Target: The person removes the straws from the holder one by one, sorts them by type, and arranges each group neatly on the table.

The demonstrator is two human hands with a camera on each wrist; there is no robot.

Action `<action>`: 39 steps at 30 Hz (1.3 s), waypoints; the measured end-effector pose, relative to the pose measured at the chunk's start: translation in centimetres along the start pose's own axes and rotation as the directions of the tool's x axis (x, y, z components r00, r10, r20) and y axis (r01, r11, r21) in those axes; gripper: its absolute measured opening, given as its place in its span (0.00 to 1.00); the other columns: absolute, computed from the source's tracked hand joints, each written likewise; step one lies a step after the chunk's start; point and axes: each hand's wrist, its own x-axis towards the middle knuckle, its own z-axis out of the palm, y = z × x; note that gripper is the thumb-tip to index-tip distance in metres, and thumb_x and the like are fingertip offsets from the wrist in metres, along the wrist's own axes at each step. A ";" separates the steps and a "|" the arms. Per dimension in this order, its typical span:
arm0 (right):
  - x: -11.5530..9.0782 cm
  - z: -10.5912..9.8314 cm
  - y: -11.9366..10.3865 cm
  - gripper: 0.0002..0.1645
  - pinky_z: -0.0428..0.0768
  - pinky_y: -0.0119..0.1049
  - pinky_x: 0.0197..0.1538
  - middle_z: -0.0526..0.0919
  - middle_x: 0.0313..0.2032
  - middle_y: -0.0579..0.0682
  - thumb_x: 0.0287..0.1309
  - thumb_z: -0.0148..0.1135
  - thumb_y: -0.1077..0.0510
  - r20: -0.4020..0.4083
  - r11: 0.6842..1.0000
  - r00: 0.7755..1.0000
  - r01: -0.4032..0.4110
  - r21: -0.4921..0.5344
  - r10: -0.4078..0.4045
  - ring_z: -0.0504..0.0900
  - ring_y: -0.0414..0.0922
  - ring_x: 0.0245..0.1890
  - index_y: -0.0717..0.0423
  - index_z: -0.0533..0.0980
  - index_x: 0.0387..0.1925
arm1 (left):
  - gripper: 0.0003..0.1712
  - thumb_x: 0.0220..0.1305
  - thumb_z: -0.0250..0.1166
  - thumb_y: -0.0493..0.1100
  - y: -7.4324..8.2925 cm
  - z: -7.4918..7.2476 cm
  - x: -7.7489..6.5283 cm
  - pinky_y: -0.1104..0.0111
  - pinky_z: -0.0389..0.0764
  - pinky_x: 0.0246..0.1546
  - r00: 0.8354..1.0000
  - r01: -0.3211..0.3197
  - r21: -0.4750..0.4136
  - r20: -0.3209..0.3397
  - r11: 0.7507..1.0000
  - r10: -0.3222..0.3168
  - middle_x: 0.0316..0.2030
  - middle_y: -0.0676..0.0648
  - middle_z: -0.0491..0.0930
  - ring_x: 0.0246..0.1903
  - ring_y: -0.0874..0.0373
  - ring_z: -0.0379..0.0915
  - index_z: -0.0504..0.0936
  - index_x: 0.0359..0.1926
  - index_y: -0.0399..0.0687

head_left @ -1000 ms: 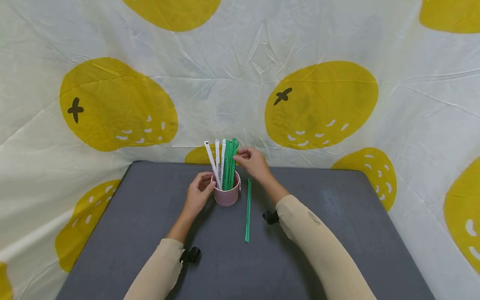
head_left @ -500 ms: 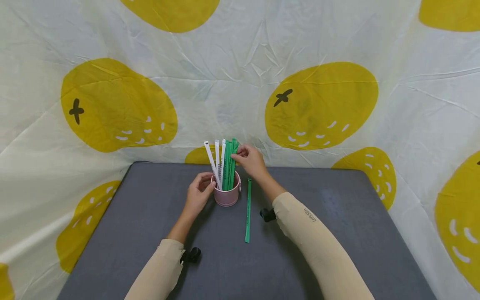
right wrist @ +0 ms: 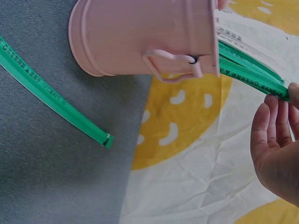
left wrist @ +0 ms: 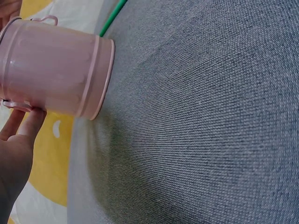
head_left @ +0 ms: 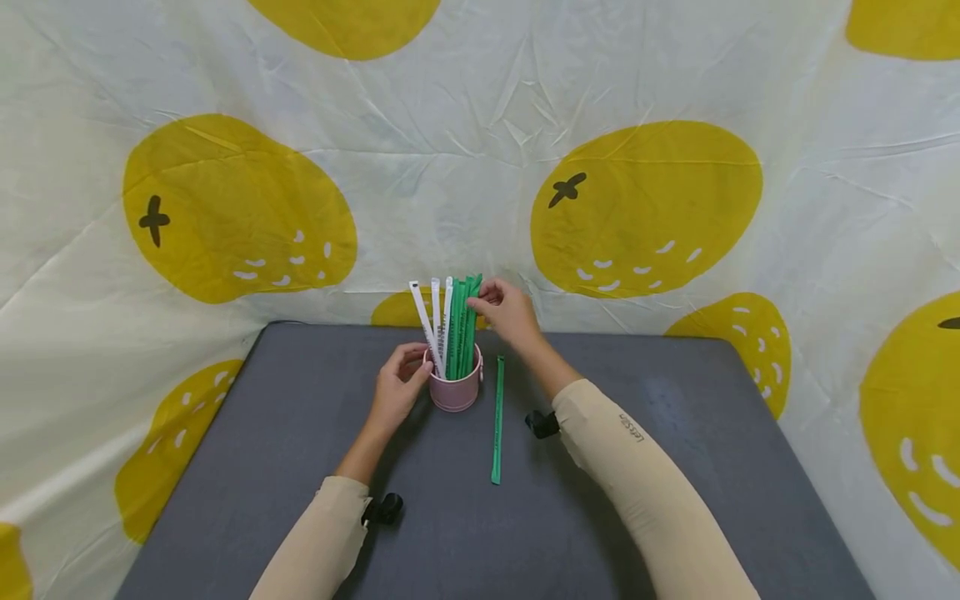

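Observation:
A small pink metal pail (head_left: 453,394) stands upright on the table, holding several wrapped straws. White-wrapped straws (head_left: 425,321) lean at its left side, and green-wrapped straws (head_left: 460,333) stand bunched at the right. My left hand (head_left: 397,387) grips the pail's left side near the rim; in the left wrist view its thumb and a finger meet the side handle (left wrist: 17,105). With thumb and fingertips, my right hand (head_left: 512,317) pinches the upper end of the rightmost green straw (right wrist: 256,82), whose lower end is inside the pail. The other fingers are loosely bent.
One green-wrapped straw (head_left: 497,421) lies lengthwise on the grey table (head_left: 300,433), right of the pail. Behind the table hangs a white cloth (head_left: 450,200) printed with yellow fruit. Black wrist cameras stick out from both sleeves.
My right hand has shifted slightly up and to the right, and the pinched green straw leans a little farther right. My left hand stays at the pail.

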 end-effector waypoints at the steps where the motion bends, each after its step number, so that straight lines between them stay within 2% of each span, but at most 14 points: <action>1: 0.0 -0.2 -0.1 0.15 0.81 0.34 0.32 0.80 0.32 0.51 0.57 0.68 0.50 0.003 1.000 1.000 0.000 0.007 0.000 0.80 0.46 0.31 0.55 0.75 0.37 | 0.23 0.63 0.62 0.32 0.0 0.0 0.0 0.40 0.69 0.59 1.000 0.000 0.002 -0.001 1.000 0.000 0.54 0.24 0.73 0.54 0.27 0.71 0.70 0.57 0.26; 6: 0.2 -1.3 -1.2 0.16 0.84 0.39 0.36 0.79 0.33 0.52 0.58 0.66 0.49 0.009 0.999 1.000 0.015 0.042 -0.015 0.82 0.55 0.36 0.55 0.75 0.39 | 0.23 0.63 0.62 0.31 -0.1 0.0 0.0 0.39 0.68 0.59 1.000 -0.003 -0.001 -0.004 1.000 0.003 0.54 0.23 0.72 0.55 0.25 0.69 0.70 0.57 0.25; 13: 0.8 -3.4 -3.4 0.14 0.85 0.39 0.39 0.81 0.34 0.51 0.60 0.65 0.51 -0.024 0.989 0.997 0.073 0.126 -0.071 0.82 0.48 0.34 0.57 0.75 0.40 | 0.22 0.63 0.62 0.32 0.0 0.0 0.0 0.42 0.70 0.59 1.000 -0.003 0.023 -0.011 1.000 0.003 0.54 0.24 0.73 0.54 0.26 0.70 0.71 0.57 0.27; 19: 1.3 -5.3 -5.0 0.14 0.85 0.36 0.38 0.80 0.32 0.47 0.59 0.66 0.54 -0.065 0.962 0.989 0.141 0.236 -0.130 0.82 0.60 0.38 0.59 0.75 0.39 | 0.23 0.63 0.62 0.33 0.2 -0.1 -0.1 0.40 0.68 0.60 1.000 0.013 0.012 0.001 1.000 -0.013 0.54 0.25 0.73 0.56 0.26 0.70 0.71 0.57 0.27; 21: 1.3 -5.9 -5.4 0.13 0.85 0.35 0.37 0.80 0.31 0.46 0.58 0.66 0.55 -0.081 0.954 0.987 0.156 0.255 -0.140 0.83 0.59 0.37 0.59 0.75 0.40 | 0.23 0.63 0.62 0.33 0.1 -0.2 -0.1 0.40 0.68 0.60 1.000 0.016 0.011 0.001 1.000 -0.016 0.54 0.25 0.73 0.56 0.25 0.69 0.70 0.57 0.27; 24: 1.3 -6.7 -6.0 0.14 0.85 0.35 0.36 0.80 0.31 0.45 0.58 0.67 0.55 -0.100 0.947 0.984 0.170 0.272 -0.148 0.83 0.51 0.32 0.60 0.75 0.40 | 0.23 0.64 0.62 0.33 0.0 -0.2 -0.1 0.41 0.68 0.60 1.000 0.016 0.017 -0.001 1.000 -0.016 0.54 0.25 0.73 0.56 0.26 0.70 0.71 0.57 0.28; 27: 1.3 -7.4 -6.5 0.14 0.85 0.35 0.37 0.80 0.31 0.45 0.57 0.67 0.55 -0.109 0.944 0.985 0.160 0.288 -0.134 0.82 0.45 0.31 0.60 0.75 0.40 | 0.23 0.63 0.62 0.33 -0.1 -0.3 -0.1 0.41 0.69 0.59 1.000 0.012 0.024 -0.005 1.000 -0.012 0.54 0.25 0.74 0.55 0.27 0.71 0.71 0.57 0.28; 31: 1.1 -8.4 -6.6 0.14 0.85 0.36 0.37 0.80 0.31 0.45 0.57 0.67 0.57 -0.111 0.942 0.988 0.135 0.308 -0.105 0.82 0.46 0.31 0.60 0.76 0.40 | 0.22 0.63 0.62 0.33 -0.2 -0.3 0.0 0.42 0.70 0.59 1.000 0.004 0.027 -0.008 1.000 -0.003 0.53 0.25 0.74 0.54 0.28 0.72 0.71 0.57 0.26; 39: 0.5 -10.4 -5.0 0.13 0.85 0.38 0.41 0.81 0.35 0.46 0.59 0.65 0.59 -0.105 0.940 0.994 0.061 0.334 -0.027 0.83 0.42 0.33 0.62 0.76 0.42 | 0.22 0.63 0.62 0.33 -0.2 -0.3 0.0 0.42 0.70 0.59 1.000 0.008 0.027 -0.005 1.000 -0.007 0.54 0.24 0.73 0.54 0.27 0.72 0.71 0.57 0.26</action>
